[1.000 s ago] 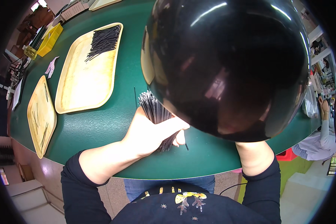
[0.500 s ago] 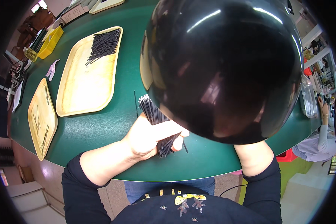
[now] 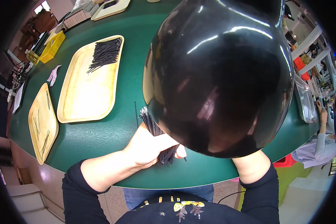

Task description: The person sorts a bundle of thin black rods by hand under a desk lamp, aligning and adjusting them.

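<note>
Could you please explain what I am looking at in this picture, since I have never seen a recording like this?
There is no machine here: a camera worn on a person's head looks down at their own hands over a green table. The left hand grips a bundle of thin black sticks. The right hand is hidden behind a large glossy black dome close to the lens; only its forearm shows. A yellow tray holds more black sticks, and a smaller tray lies further left. Another person sits at far right.

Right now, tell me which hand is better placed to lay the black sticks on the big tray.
Probably left: the left hand grips the black sticks beside the big tray; the right hand is hidden.
</note>
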`<state>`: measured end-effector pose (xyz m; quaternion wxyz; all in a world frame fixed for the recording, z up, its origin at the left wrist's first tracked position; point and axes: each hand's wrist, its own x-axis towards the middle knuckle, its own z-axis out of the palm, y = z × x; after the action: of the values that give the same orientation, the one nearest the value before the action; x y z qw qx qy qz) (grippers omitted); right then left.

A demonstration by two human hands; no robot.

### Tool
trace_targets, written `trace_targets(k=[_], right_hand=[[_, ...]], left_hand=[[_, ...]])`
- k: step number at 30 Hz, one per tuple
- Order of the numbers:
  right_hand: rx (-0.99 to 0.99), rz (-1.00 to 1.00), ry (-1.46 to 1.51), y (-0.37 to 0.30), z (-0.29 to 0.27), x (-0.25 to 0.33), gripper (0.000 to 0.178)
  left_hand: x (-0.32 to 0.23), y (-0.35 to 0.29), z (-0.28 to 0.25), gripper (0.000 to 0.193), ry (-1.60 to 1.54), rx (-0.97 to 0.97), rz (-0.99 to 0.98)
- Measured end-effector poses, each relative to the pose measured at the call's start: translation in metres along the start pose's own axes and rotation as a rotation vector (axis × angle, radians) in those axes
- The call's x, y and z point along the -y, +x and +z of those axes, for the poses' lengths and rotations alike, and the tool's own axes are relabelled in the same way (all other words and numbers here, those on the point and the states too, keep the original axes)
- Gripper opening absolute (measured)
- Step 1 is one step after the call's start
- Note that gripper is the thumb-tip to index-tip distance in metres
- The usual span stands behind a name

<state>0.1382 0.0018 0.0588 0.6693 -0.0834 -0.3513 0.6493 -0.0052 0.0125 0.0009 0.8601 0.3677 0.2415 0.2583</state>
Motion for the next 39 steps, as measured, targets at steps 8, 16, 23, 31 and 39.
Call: trace_targets(k=[8,16,23,31,39], right_hand=[[0.088,0.192,0.071,-0.008,-0.015,0.002,0.048],[0.028,0.245,-0.037,-0.026,-0.043,0.0,0.053],[0.029,0.226,-0.07,-0.027,-0.048,0.0,0.054],[0.042,0.21,-0.114,-0.034,-0.05,0.002,0.055],[0.064,0.182,-0.166,-0.032,-0.051,0.003,0.056]], left_hand=[[0.004,0.0,0.002,0.024,-0.169,0.027,-0.003],[-0.004,-0.001,0.004,0.016,0.009,0.221,-0.127],[0.007,0.002,-0.006,0.007,-0.071,-0.037,-0.068],[0.003,0.0,-0.001,0.007,-0.069,-0.043,-0.059],[-0.002,0.0,-0.002,0.008,-0.134,-0.026,-0.193]])
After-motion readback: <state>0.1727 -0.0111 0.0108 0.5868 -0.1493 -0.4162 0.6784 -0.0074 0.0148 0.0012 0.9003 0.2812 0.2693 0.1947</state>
